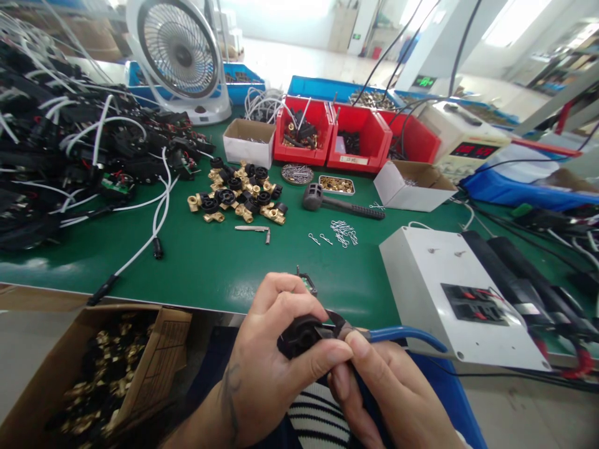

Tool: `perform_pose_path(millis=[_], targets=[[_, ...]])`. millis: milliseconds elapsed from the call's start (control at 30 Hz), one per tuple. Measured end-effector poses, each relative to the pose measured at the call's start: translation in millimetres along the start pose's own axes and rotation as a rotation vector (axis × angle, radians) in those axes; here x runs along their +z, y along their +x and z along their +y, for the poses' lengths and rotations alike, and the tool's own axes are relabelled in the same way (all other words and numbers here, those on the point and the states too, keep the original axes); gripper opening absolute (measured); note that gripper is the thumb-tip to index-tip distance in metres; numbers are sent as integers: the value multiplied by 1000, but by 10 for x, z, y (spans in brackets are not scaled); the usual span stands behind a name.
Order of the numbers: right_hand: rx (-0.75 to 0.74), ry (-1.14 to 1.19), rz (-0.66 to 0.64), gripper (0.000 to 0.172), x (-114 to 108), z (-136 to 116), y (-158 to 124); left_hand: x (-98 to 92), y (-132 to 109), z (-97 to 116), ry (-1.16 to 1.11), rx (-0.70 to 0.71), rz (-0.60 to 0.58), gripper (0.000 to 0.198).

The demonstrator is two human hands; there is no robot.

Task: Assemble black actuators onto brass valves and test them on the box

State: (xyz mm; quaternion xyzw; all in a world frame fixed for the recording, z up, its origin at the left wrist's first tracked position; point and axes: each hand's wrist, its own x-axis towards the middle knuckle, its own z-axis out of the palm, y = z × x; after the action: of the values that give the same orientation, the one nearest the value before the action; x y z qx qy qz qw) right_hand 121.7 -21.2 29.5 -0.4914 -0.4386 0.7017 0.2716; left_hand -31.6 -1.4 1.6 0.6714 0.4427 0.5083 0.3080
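Note:
My left hand (266, 349) is closed around a black plastic part (299, 337), close to the table's front edge. Past its fingers shows a small green circuit board (307, 284); whether it belongs to the black part I cannot tell. In my right hand (388, 380) is a pair of cutting pliers with blue handles (407, 334), its jaws at the side of the black part. My left thumb lies by the jaws, and both thumbs nearly meet. Farther back on the green table lie several loose wire clips (344, 232) and a small bent metal tool (255, 229).
Brass fittings with black caps (238, 193) are heaped mid-table, beside a dark hammer (341, 202). Red bins (358, 143), a white fan (182, 56) and cabled black units (93, 143) stand behind and left. A grey-white switch box (421, 274) is at right; a carton (159, 343) sits below left.

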Motion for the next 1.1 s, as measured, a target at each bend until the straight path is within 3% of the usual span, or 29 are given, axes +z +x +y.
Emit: perform_pose_path(millis=[100, 333, 500, 633, 833, 1000, 1100], targets=[[-25, 6, 42, 62, 31, 2, 30, -1, 5, 10, 1, -14, 15, 16], [-19, 31, -52, 63, 3, 23, 105, -25, 29, 4, 24, -12, 17, 19], [-57, 57, 57, 64, 74, 65, 122, 15, 21, -1, 8, -13, 34, 13], [-94, 71, 57, 61, 62, 76, 115, 48, 1, 5, -32, -43, 41, 12], [-101, 77, -2, 53, -56, 52, 109, 43, -11, -6, -97, -98, 45, 21], [-106, 184, 68, 52, -65, 60, 110, 48, -29, -39, -441, -298, -79, 48], [-75, 187, 61, 53, -33, 69, 93, 66, -44, -43, -450, -280, -35, 48]])
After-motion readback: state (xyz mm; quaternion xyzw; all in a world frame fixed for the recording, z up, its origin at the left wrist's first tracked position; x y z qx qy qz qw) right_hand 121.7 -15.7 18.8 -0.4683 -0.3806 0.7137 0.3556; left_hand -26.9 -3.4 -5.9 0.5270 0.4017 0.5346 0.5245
